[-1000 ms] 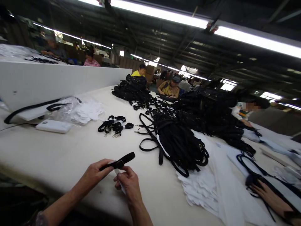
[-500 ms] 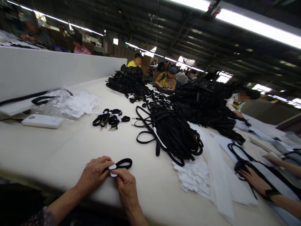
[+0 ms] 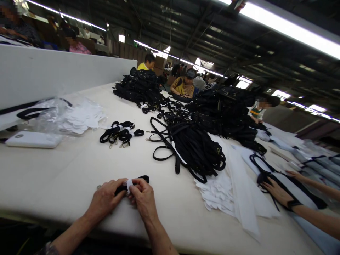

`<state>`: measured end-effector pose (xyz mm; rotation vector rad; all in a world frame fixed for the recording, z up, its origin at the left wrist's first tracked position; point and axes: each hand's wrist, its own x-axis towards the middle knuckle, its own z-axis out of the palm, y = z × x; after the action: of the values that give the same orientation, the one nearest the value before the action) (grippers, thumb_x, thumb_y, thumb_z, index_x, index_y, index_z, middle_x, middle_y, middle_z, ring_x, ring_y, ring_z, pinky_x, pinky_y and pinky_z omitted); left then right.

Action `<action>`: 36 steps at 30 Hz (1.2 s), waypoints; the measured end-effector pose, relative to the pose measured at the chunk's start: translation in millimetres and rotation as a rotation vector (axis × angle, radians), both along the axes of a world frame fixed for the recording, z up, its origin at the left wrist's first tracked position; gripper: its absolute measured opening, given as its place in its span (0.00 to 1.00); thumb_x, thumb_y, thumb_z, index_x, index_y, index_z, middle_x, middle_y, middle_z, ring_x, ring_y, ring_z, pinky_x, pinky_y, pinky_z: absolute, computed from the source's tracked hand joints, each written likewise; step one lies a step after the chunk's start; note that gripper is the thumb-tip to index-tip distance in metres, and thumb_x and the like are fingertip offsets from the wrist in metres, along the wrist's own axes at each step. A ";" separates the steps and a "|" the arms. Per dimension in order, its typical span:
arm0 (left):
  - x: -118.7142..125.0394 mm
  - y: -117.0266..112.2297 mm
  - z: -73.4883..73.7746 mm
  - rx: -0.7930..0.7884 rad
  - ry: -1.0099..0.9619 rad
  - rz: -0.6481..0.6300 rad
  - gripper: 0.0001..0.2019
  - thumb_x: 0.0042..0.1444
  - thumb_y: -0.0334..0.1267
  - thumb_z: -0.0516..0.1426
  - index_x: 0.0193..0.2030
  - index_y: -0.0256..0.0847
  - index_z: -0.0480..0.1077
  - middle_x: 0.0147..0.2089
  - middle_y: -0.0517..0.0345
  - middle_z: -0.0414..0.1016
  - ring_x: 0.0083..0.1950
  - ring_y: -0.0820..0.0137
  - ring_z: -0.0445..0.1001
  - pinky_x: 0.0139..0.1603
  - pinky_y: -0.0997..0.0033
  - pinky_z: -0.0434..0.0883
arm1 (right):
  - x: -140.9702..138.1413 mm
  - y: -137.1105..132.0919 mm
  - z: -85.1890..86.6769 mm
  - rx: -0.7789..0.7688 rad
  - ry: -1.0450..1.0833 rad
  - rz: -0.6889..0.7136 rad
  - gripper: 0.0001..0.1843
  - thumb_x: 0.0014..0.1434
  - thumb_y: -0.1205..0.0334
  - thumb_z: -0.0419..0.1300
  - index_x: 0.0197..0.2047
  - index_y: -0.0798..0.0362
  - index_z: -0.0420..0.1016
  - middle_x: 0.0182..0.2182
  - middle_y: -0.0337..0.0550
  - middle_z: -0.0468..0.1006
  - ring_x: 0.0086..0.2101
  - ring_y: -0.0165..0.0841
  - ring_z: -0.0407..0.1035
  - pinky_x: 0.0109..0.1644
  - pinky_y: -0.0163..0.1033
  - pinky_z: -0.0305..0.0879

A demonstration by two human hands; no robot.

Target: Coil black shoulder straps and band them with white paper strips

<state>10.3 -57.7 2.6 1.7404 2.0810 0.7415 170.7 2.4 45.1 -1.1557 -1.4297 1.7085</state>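
Observation:
Near the table's front edge, my left hand is closed around a folded black strap. A white paper band goes around the strap's middle. My right hand pinches that band between thumb and fingers, and the strap's looped end sticks out behind it. A bit of metal shows by my left knuckles. Beyond my hands lie several banded black straps with metal clips. To their right is a large heap of loose black straps.
White paper pieces lie in a plastic bag at left, beside a white power bank-like box. More white pieces lie right of centre. Piles of black bags stand farther back. A co-worker's hands work at the right.
My right hand has moved up and wrapped the white band around the strap; earlier its ends stood apart. The view has shifted slightly. The co-worker's hands at right have moved a little.

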 end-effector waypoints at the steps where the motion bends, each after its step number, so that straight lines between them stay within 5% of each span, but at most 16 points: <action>1: 0.0 0.3 0.6 -0.011 -0.007 0.001 0.15 0.63 0.39 0.54 0.56 0.51 0.71 0.46 0.56 0.79 0.47 0.60 0.75 0.51 0.59 0.68 | -0.1 1.2 0.7 -0.013 -0.010 0.006 0.15 0.54 0.53 0.64 0.41 0.55 0.78 0.23 0.36 0.76 0.22 0.26 0.68 0.23 0.29 0.60; 21: 2.0 -3.8 -5.5 0.113 -0.039 -0.039 0.18 0.62 0.37 0.54 0.58 0.50 0.66 0.54 0.57 0.77 0.50 0.59 0.74 0.52 0.58 0.69 | -10.4 27.8 6.5 -0.173 -0.207 0.139 0.05 0.47 0.66 0.63 0.30 0.56 0.75 0.15 0.31 0.72 0.15 0.23 0.63 0.17 0.28 0.51; 30: 1.6 -3.3 -4.6 0.100 -0.090 -0.026 0.17 0.62 0.38 0.54 0.58 0.49 0.66 0.51 0.57 0.79 0.48 0.59 0.75 0.51 0.56 0.69 | -8.6 29.3 6.9 -0.149 -0.160 0.143 0.36 0.47 0.69 0.63 0.62 0.57 0.64 0.17 0.28 0.73 0.15 0.25 0.64 0.18 0.27 0.55; 36: 2.5 -3.7 0.5 0.102 -0.109 -0.031 0.17 0.63 0.38 0.54 0.58 0.49 0.65 0.50 0.57 0.79 0.48 0.59 0.76 0.51 0.56 0.69 | -12.2 37.7 5.9 -0.097 -0.160 0.214 0.40 0.45 0.72 0.61 0.63 0.54 0.64 0.22 0.28 0.74 0.16 0.24 0.66 0.18 0.27 0.57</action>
<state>12.8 -61.4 3.1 1.7394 1.9710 0.9270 158.5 40.1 51.0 -1.2526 -1.6333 1.8847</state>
